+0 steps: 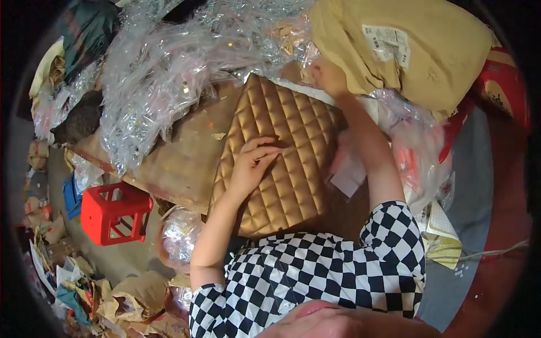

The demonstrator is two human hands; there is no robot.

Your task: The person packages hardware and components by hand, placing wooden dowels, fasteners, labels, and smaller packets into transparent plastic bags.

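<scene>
Lying half-curled over a shiny gold, diamond-quilted pad [300, 172] mid-frame is the left hand [253, 164], hold unclear; the right hand [328, 78], upper centre, shows neither openness nor hold clearly.

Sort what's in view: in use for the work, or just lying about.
Likely in use:
- quilted gold pad, under the left hand
- clear plastic packets, near the right hand

Seemingly lying about:
- red stool
- crumpled brown paper on the floor

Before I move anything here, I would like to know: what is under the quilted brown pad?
The pad seems to lie on a brown tabletop; something white shows along its far edge. Anything directly beneath the pad is covered.
</scene>
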